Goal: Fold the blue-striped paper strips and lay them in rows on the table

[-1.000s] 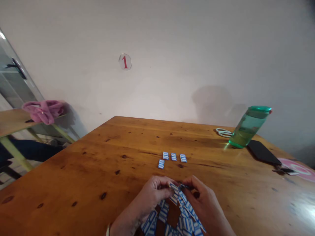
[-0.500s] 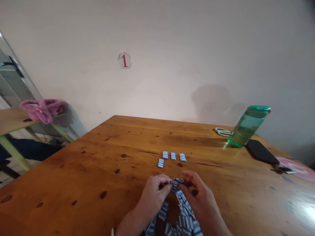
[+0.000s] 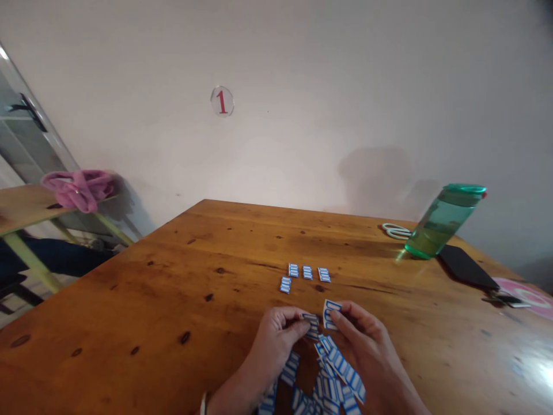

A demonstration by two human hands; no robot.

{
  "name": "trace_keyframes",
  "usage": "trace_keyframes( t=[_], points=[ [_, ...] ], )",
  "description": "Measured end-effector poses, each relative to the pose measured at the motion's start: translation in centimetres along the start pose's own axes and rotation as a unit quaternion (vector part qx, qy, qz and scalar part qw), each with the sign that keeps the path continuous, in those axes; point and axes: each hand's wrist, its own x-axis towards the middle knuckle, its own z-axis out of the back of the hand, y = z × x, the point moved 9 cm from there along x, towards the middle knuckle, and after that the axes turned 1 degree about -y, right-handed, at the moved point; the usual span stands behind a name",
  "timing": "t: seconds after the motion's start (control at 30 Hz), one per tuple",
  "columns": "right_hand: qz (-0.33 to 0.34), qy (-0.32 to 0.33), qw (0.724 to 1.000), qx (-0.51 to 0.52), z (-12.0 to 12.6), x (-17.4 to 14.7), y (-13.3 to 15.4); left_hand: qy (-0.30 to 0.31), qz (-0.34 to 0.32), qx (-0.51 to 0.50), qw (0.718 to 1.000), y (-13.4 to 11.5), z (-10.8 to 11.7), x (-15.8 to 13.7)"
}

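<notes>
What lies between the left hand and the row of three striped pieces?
One similar striped piece lies there on the wooden table, in the head view.

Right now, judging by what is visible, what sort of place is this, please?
Probably an indoor room, perhaps a café or canteen: a wooden table stands by a pale wall, a disc with a red 1 is on that wall, and another table stands at the left.

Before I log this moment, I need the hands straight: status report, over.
Left hand pinching a blue-and-white piece. Right hand holding another piece. Loose pile nearer in, four separate pieces ahead. Green bottle well right, clear of both hands.
</notes>
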Motion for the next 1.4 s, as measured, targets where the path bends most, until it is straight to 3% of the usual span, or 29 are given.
trace_keyframes(
  t=[0.17,0.4,0.6,0.73,0.83,1.07,1.27,1.4],
  points=[
    [-0.003,0.011,1.000,0.008,0.1,0.2,-0.1,-0.019,0.054,-0.096,0.994,0.9,0.1,0.0],
    [0.080,0.008,0.987,-0.137,0.9,1.1,-0.3,-0.097,0.044,-0.079,0.991,0.9,1.9,0.1],
    [0.205,-0.036,0.961,-0.181,0.8,0.2,2.0,-0.070,0.033,-0.125,0.989,0.2,1.0,-0.2],
    [0.258,-0.008,0.932,-0.254,-0.5,-0.6,2.7,-0.032,0.043,-0.149,0.987,0.3,-0.2,-0.3],
    [0.272,0.025,0.915,-0.298,-1.8,-1.3,3.0,-0.044,0.036,-0.122,0.991,0.4,0.1,-0.3],
    [0.219,0.129,0.923,-0.288,-3.4,-1.8,1.9,-0.106,0.027,-0.098,0.989,0.6,1.5,-0.1],
    [0.134,0.115,0.967,-0.182,-2.4,-0.6,0.8,-0.067,0.005,-0.071,0.995,0.3,0.8,0.0],
    [0.122,0.106,0.972,-0.171,-2.2,-0.7,1.3,-0.064,-0.049,0.032,0.996,-0.8,0.8,-0.1]
  ],
)
